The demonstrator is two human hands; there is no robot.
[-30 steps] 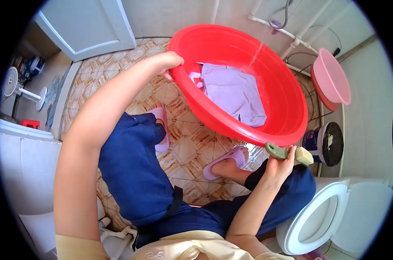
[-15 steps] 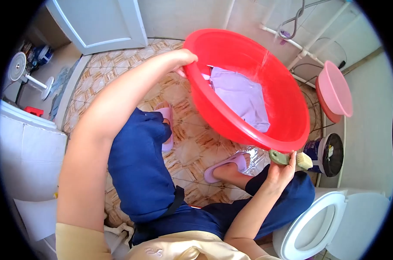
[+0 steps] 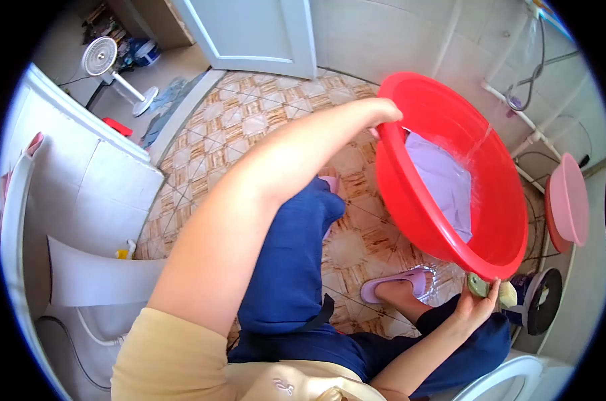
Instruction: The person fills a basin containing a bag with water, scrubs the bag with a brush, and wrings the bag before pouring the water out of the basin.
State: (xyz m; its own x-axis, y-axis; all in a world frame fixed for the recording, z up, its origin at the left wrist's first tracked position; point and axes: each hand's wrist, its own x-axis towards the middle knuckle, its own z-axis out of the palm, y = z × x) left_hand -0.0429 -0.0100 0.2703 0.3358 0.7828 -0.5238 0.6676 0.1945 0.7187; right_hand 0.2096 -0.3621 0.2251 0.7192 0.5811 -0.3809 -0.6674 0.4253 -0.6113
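Observation:
A large red basin (image 3: pixel 517 194) is held up at a slant above the floor, with a wet lavender cloth (image 3: pixel 440 180) lying against its inside. My left hand (image 3: pixel 385 113) is closed on the basin's far-left rim, thumb hooked over the edge. Down at the near rim, my right hand (image 3: pixel 475 311) pinches a scrub brush with a green handle (image 3: pixel 477 285) and pale bristles (image 3: pixel 508 295). Those same right fingers touch the underside of the rim. How firmly they grip the basin is hidden.
Right of the basin, a pink basin (image 3: pixel 570 200) leans by the wall pipes above a dark-rimmed bucket (image 3: pixel 545 302). The toilet seat (image 3: pixel 500 381) is close at the lower right. A white door (image 3: pixel 253 33) stands open near a fan (image 3: pixel 101 57).
The whole view has swung left, shifting the scene rightward in the picture. Both hands still have the same hold, and the basin remains tilted with the cloth inside.

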